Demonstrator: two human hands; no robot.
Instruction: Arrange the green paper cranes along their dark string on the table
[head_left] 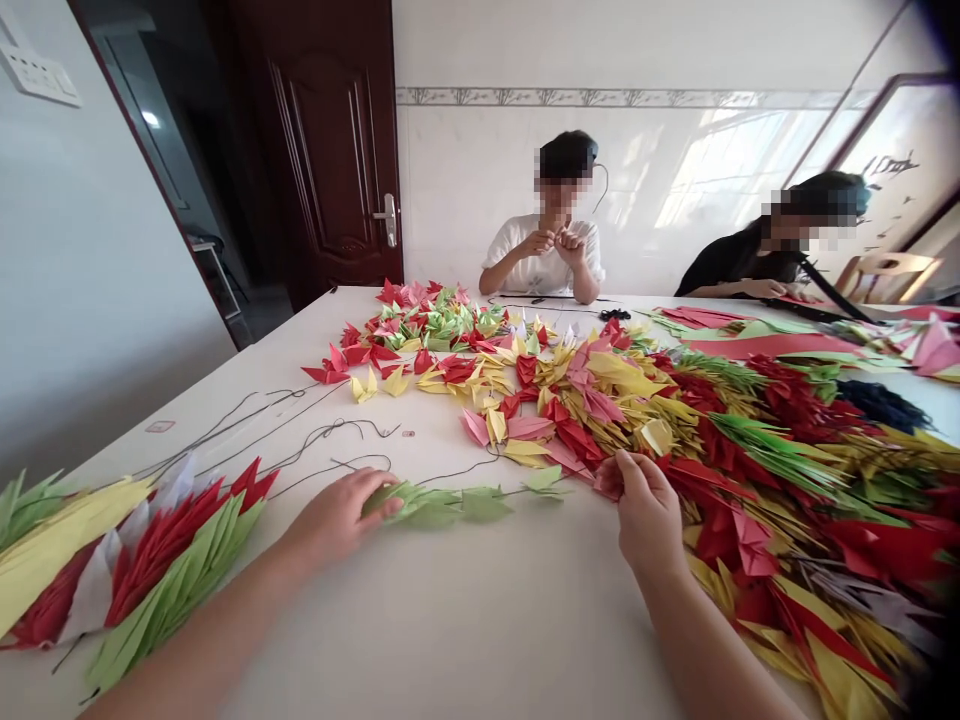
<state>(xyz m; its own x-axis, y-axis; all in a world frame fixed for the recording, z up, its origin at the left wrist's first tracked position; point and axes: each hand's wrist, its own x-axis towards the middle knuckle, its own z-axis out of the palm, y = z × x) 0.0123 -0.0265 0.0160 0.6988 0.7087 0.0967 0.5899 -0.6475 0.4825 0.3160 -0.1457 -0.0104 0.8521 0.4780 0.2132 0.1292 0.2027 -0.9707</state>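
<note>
Several light green folded paper pieces [484, 503] lie threaded along a thin dark string on the white table. My left hand [345, 515] is closed around the left end of this green row, its fingers partly covering the paper. At the right, beyond the last green piece, my right hand [646, 505] pinches with thumb and forefinger at the string's line; the string itself is hard to make out there. A big heap of red, yellow, pink and green folded paper [622, 400] lies just behind and beside my right hand.
Stacked strands of green, red, white and yellow paper [172, 540] lie at the left. Loose dark strings [315, 435] cross the white table [450, 620]. Two people sit across it, one in white [544, 250], one in black [739, 262]. A black bundle [885, 405] lies at right.
</note>
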